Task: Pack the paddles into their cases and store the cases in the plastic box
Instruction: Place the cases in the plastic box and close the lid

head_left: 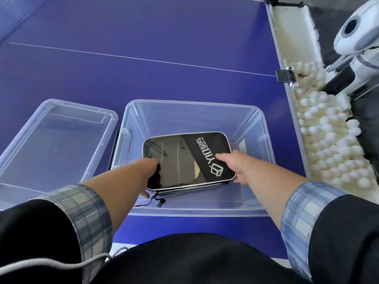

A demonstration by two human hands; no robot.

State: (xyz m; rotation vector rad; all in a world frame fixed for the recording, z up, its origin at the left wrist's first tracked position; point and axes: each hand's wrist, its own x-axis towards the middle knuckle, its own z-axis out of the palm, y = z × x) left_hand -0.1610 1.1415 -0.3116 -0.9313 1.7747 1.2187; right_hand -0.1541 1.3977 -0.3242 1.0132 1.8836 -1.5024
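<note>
The black case (184,158) lies inside the clear plastic box (196,107) on the blue counter (143,37). Left hand (150,167) and right hand (233,160) each hold a near corner; grip closed on case. The lid (53,140) lies beside the box.

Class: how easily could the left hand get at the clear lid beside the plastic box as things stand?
Probably yes. The clear lid lies open on the table left of the plastic box, nothing on top. But the left hand grips the black paddle case inside the box, so it must let go first.
</note>
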